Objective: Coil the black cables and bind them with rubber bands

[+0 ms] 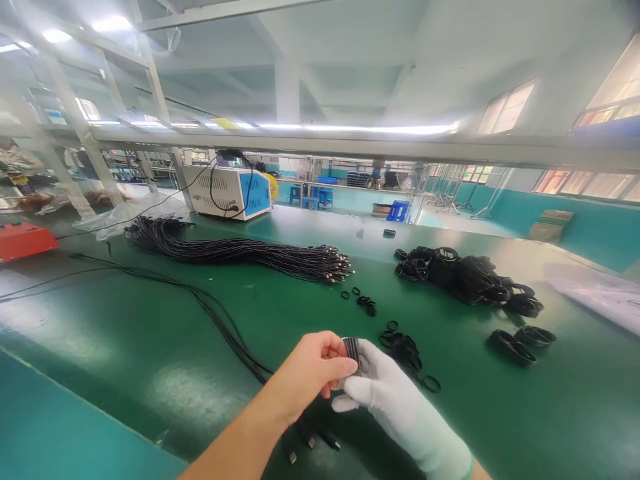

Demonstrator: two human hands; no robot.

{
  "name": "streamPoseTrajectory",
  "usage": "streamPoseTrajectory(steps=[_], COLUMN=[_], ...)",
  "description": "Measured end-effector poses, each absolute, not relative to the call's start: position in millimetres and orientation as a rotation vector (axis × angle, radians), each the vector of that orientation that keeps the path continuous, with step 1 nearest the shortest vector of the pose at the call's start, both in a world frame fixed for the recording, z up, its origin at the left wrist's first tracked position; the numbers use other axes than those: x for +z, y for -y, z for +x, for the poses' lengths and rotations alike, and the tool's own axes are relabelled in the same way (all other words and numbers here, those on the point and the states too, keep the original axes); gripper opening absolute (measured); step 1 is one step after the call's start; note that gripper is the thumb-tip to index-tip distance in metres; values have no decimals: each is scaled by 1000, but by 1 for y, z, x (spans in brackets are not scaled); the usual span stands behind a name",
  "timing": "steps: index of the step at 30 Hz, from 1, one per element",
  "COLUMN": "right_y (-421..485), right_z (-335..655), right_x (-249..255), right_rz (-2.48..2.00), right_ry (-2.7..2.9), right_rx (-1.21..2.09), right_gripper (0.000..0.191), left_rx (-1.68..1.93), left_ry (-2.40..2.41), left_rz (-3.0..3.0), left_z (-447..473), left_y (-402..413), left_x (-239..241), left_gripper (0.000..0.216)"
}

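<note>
My bare left hand (pixel 320 363) pinches a small coil of black cable (pixel 353 350) between thumb and fingers. On its other side, my white-gloved right hand (pixel 373 380) is closed around the same coil, so part of it is hidden. Loose black cables (pixel 225 327) run over the table to the left of my hands. A few cable ends with metal plugs (pixel 311 442) lie below my wrists. Just right of the hands is a small pile of black rings (pixel 406 350). A smaller cluster of rings (pixel 367 305) sits farther back.
A long bundle of black cables (pixel 240 252) lies across the green table (pixel 150 360). Coiled cables (pixel 465 275) are heaped at right, with separate coils (pixel 513 347) in front. A white-and-blue machine (pixel 230 193) stands behind, a red box (pixel 25 241) at far left.
</note>
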State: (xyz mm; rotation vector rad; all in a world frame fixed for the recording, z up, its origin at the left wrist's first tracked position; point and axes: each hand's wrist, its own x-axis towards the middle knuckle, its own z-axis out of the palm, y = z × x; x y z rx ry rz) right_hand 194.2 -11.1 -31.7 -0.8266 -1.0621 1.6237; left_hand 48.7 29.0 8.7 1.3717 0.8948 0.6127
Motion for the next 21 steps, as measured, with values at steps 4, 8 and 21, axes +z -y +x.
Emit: streamPoseTrajectory(steps=[4, 8, 21], right_y=[14, 15, 19], right_z=[187, 185, 184], right_x=[-27, -27, -28], right_rz=[-665, -719, -745], right_ry=[1000, 968, 933], right_rx=[1714, 1678, 1793], right_gripper=[40, 44, 49], left_rx=[638, 603, 1134], left_ry=[-809, -855, -968], left_rz=[1317, 1421, 2366], left_z=[49, 48, 46], left_y=[-26, -28, -33], left_x=[2, 4, -18], left_gripper=[9, 11, 36])
